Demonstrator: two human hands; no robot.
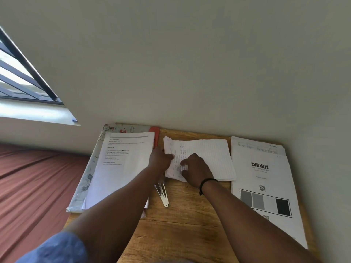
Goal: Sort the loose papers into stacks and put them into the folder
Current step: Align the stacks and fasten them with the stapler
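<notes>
**Both hands on the middle paper stack**

I see a wooden table (190,224) with a brown grain, its far edge pushed against a plain pale wall (190,63). To the table's left lies a rust-red cloth surface (34,177), and a barred window (22,73) sits in the wall's upper left.

At the right edge of the table lies the largest stack, white printed sheets with a "blinkit" logo and grey and black blocks (266,177), running from the far right corner toward the near edge. At the left edge lies the patterned grey folder with a red spine (89,177), overhanging the table's left side, and on it rests a stack of white typed pages (121,168). Between these two, near the far edge, sits a stack of lined notebook sheets with crumpled handwritten pages at its left end (209,154).

My left hand (160,158) is at that middle stack's left edge, fingers curled onto the crumpled pages; whether it truly pinches them I cannot tell. My right hand (195,171), with a black band at the wrist, rests on top of the same stack, fingers bent and pressing down on the paper. Just nearside of the left hand, a thin metal file fastener strip (162,194) lies on the bare wood, touching neither stack.
</notes>
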